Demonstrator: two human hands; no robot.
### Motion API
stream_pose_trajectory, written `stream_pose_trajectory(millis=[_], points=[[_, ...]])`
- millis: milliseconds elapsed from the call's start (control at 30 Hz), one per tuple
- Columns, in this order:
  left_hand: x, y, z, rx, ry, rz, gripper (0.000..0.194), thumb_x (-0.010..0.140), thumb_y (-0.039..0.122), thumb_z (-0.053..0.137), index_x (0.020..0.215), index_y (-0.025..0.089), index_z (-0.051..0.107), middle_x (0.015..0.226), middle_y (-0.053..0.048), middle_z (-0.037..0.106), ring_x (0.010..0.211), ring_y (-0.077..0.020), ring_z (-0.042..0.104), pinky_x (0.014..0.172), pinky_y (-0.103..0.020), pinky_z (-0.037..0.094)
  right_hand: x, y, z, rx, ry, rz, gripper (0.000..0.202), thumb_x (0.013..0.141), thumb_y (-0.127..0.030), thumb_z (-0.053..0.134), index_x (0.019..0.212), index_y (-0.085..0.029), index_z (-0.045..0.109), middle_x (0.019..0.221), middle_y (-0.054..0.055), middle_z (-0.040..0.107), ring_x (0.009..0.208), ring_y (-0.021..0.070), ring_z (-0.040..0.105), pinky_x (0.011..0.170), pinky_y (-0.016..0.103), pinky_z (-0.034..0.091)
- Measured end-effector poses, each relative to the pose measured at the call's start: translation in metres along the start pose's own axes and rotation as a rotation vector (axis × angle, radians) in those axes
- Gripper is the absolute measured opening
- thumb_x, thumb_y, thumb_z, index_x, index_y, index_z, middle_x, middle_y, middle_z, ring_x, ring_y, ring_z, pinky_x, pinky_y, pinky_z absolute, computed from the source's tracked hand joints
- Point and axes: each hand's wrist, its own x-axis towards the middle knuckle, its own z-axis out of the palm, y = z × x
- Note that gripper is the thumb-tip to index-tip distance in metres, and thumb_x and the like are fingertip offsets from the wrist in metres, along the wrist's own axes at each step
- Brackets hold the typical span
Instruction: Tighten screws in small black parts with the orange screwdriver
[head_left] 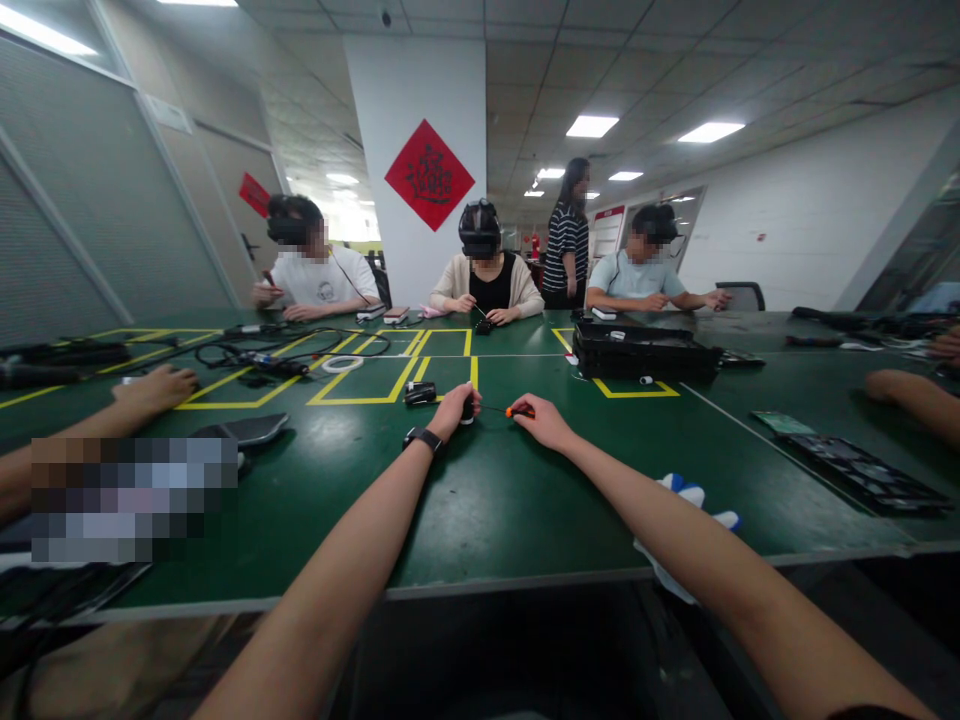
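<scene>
My right hand (pixel 541 420) is closed around the orange and black handle of a screwdriver (pixel 517 411), whose thin shaft points left. Its tip reaches toward my left hand (pixel 452 410), which wears a dark wristband. The left fingers are wrapped round a small black and white part (pixel 469 410), mostly covered by them. Whether the tip touches that part, I cannot tell. Just left of the hand, a small black device (pixel 420 392) lies on the green table (pixel 487 510).
A black open case (pixel 645 352) stands beyond my right hand. White and blue gloves (pixel 682 490) lie by my right forearm, with an opened electronic device (pixel 862 465) farther right. Cables (pixel 277 350) spread at the left. Co-workers' hands (pixel 154 390) rest at both sides; several people are across the table.
</scene>
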Motion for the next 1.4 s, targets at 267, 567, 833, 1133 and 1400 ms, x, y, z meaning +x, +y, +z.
stream_pose_trajectory(millis=[267,567,833,1133,1400], points=[[-0.0008,0.0028,0.0015,0.012,0.031,-0.016,0.046,0.072,0.057,0.038,0.074,0.013,0.053,0.066,-0.003,0.054,0.057,-0.0103,0.052,0.058,-0.026,0.042,0.0003,0.002,-0.0009,-0.011,0.005,0.007,0.016,0.069,-0.016,0.053,0.084,-0.016,0.057,0.082,0.002,0.06,0.075,0.0111,0.054,0.074,0.026,0.042],[-0.0016,0.0023,0.0011,0.112,0.014,0.012,0.039,0.067,0.053,0.05,0.075,0.015,0.053,0.061,0.0,0.053,0.054,-0.0093,0.05,0.054,-0.023,0.039,0.0015,0.0028,-0.0006,-0.004,0.01,0.016,0.016,0.067,-0.014,0.053,0.083,-0.016,0.057,0.081,0.002,0.06,0.075,0.0113,0.055,0.073,0.025,0.042],[-0.0005,-0.0034,-0.0016,0.239,0.012,0.091,0.031,0.063,0.045,0.057,0.076,0.017,0.052,0.059,0.002,0.053,0.054,-0.0089,0.049,0.056,-0.023,0.039,0.0014,0.0028,0.0004,-0.016,0.003,0.036,0.02,0.068,-0.017,0.054,0.087,-0.016,0.057,0.085,0.002,0.06,0.077,0.0114,0.054,0.074,0.025,0.042],[-0.0032,0.0016,0.001,0.233,0.008,0.087,0.03,0.064,0.044,0.056,0.077,0.017,0.052,0.06,0.002,0.053,0.055,-0.009,0.049,0.057,-0.023,0.04,0.0028,0.0045,0.0001,-0.167,-0.024,0.006,0.017,0.077,-0.024,0.047,0.079,-0.015,0.062,0.082,0.005,0.058,0.078,0.013,0.051,0.075,0.027,0.039],[-0.0051,0.0057,0.0031,0.259,0.038,0.07,0.032,0.063,0.046,0.056,0.075,0.017,0.053,0.058,0.002,0.053,0.053,-0.0087,0.048,0.056,-0.023,0.039,0.0002,0.0033,0.0018,-0.075,-0.014,0.014,0.016,0.072,-0.024,0.054,0.086,-0.016,0.057,0.083,0.002,0.058,0.075,0.0113,0.052,0.072,0.026,0.041]])
